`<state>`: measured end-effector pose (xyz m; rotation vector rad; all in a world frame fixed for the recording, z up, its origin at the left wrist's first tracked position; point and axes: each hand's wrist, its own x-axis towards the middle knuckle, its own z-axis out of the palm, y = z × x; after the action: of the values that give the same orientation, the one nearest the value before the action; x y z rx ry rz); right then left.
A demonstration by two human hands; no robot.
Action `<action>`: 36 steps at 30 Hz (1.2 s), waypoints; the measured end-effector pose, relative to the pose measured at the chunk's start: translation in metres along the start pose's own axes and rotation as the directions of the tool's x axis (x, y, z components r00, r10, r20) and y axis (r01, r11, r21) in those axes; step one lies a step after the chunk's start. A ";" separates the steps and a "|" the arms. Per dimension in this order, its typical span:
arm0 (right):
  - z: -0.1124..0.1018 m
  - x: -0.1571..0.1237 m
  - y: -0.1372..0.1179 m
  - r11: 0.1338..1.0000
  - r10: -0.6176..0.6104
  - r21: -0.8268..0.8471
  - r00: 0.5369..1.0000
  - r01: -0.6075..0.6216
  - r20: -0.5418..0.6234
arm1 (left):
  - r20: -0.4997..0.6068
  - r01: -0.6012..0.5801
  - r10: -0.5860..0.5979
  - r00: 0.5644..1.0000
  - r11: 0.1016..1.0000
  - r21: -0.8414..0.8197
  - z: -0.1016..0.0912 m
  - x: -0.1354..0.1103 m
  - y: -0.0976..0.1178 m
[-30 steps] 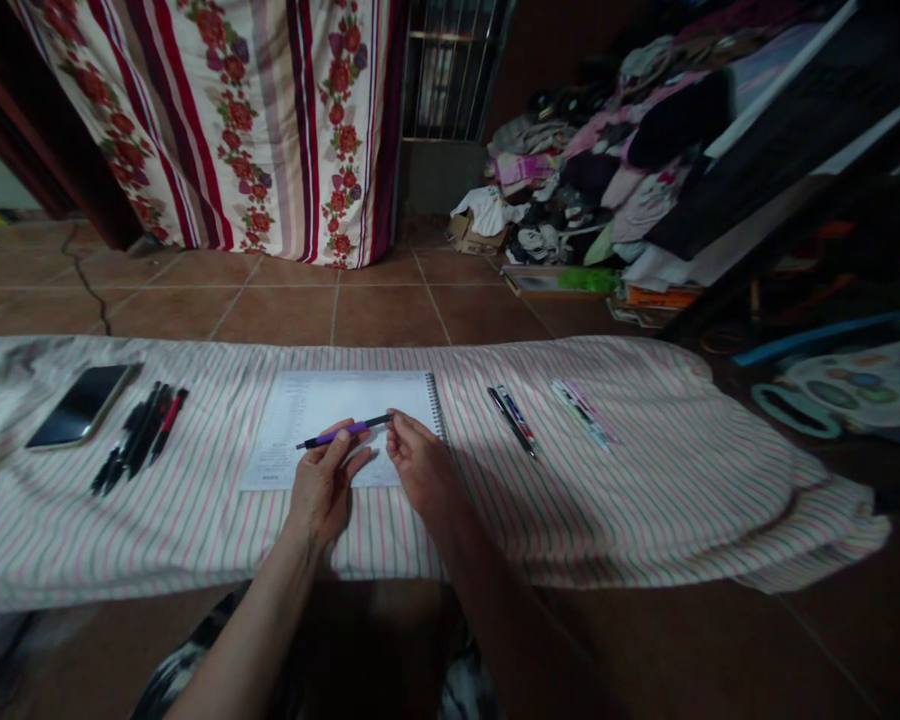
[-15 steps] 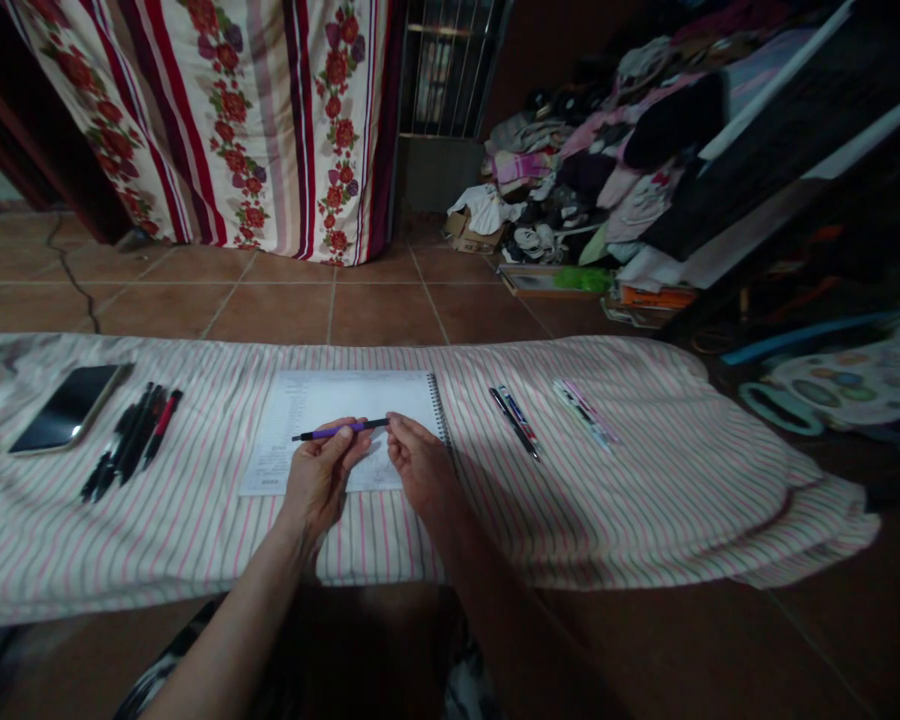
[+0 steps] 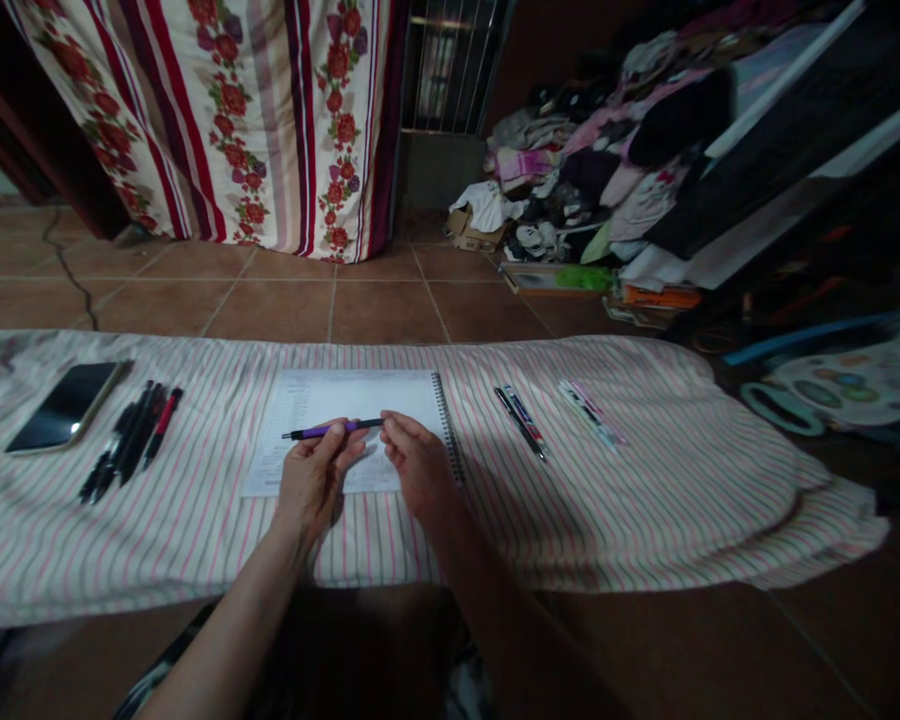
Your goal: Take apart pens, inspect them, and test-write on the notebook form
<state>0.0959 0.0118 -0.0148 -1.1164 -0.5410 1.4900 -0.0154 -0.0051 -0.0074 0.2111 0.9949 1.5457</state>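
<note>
Slim purple pen (image 3: 333, 430) pinched by both hands' fingers (image 3: 343, 440) over ruled spiral notebook (image 3: 360, 400).

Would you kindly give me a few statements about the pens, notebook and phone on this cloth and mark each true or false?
1. Both hands, left hand and right hand, hold the slim purple pen. True.
2. The purple pen is held over the white spiral-bound notebook. True.
3. The dark flat smartphone lies right of the notebook. False: it lies far left, beside the bundle of black and red pens.
4. The striped pink-and-white cloth covers a tabletop. False: it lies on the brown tiled floor.
</note>
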 end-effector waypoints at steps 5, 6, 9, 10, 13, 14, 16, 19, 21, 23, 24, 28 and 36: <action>0.001 0.000 0.002 0.999 0.006 -0.046 1.000 -0.005 0.009 | -0.030 -0.005 0.005 1.000 1.000 -0.004 -0.002 0.002 0.000; 0.002 0.001 0.003 0.999 0.005 -0.051 1.000 -0.005 0.008 | -0.036 -0.007 0.007 0.999 1.000 -0.005 -0.002 0.003 0.000; 0.002 0.001 0.004 0.998 -0.008 -0.061 1.000 0.009 0.010 | -0.037 -0.011 0.011 0.999 1.000 -0.003 -0.003 0.005 0.001; 0.002 0.002 0.004 0.998 -0.012 -0.062 1.000 0.013 0.015 | -0.025 -0.010 0.010 1.000 1.000 0.001 -0.004 0.005 0.001; 0.002 0.002 0.004 0.997 -0.018 -0.079 0.999 0.021 0.041 | 0.039 0.001 -0.002 0.999 1.000 0.028 -0.006 0.003 0.002; 0.002 0.002 0.003 0.996 -0.019 -0.090 0.999 0.024 0.051 | 0.057 0.007 -0.009 0.998 0.999 0.037 -0.007 0.002 0.003; 0.002 0.001 0.003 0.996 -0.015 -0.089 0.998 0.021 0.069 | 0.068 0.017 -0.020 0.997 0.999 0.048 -0.008 0.001 0.004; 0.001 0.001 0.001 1.000 0.023 0.002 0.996 -0.024 0.084 | 0.050 0.021 -0.023 0.999 0.999 0.033 -0.008 -0.001 0.005; 0.000 0.002 0.001 0.997 0.051 0.053 0.994 -0.057 0.096 | 0.039 0.018 -0.019 0.999 1.000 0.020 -0.007 0.000 0.005; -0.002 0.002 0.002 0.996 0.075 0.037 0.991 -0.079 0.110 | 0.041 0.016 -0.017 0.999 1.000 0.014 -0.006 0.001 0.004; -0.002 0.002 0.002 0.996 0.086 0.009 0.989 -0.088 0.117 | 0.048 0.016 -0.017 0.999 1.000 0.014 -0.006 0.001 0.004; -0.004 0.001 0.002 0.988 0.106 -0.121 0.990 -0.095 0.094 | 0.100 0.015 -0.019 0.995 0.999 0.037 -0.007 0.001 0.003; -0.004 0.003 0.002 0.990 0.064 -0.126 0.998 -0.064 -0.002 | 0.126 -0.003 -0.007 0.992 0.997 0.083 -0.007 0.000 -0.002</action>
<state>0.0990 0.0132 -0.0190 -1.2400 -0.6126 1.5295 -0.0191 -0.0085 -0.0131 0.3613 0.9599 1.4717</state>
